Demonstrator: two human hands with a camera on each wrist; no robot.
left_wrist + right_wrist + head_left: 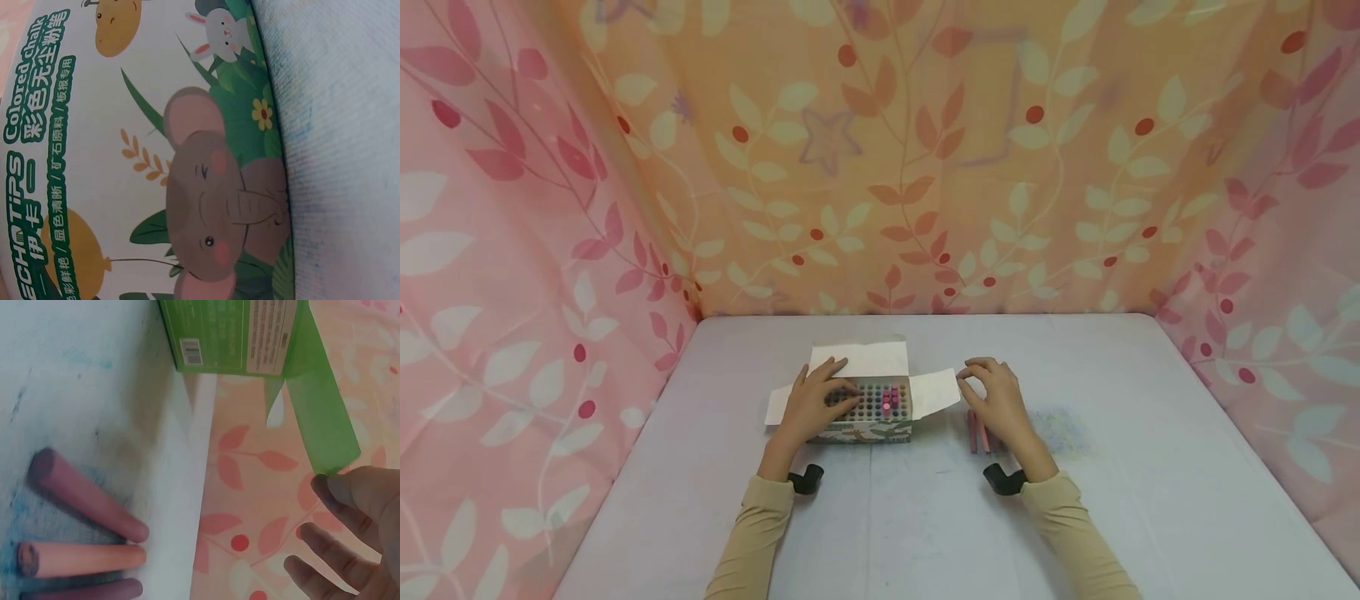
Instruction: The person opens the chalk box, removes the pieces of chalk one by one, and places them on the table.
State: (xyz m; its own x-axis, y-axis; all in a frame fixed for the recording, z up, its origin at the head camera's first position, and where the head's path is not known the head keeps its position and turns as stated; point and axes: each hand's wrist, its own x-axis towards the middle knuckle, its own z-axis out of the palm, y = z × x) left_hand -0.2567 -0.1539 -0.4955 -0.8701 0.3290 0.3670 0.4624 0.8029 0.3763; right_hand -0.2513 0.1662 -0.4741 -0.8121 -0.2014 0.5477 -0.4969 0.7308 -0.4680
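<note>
A chalk box (861, 431) printed with cartoon animals and the words "Colored chalk" stands on the table, its flaps spread. Rows of coloured chalk ends (871, 402) fill it, and a few pink and purple sticks (891, 400) rise above the others at the right. My left hand (822, 402) lies over the box's left part, fingers loosely spread towards the back flap (859, 360); it is outside the left wrist view. With thumb and index finger, my right hand (359, 531) pinches the corner of the right side flap (322, 419), white inside and green outside.
Loose chalk sticks lie on the table below my right hand, a purple one (90, 497) and an orange-pink one (87, 559) among them. Chalk dust (1060, 432) smudges the white tabletop (917, 533) to their right. Patterned curtains (880, 167) enclose the back and sides.
</note>
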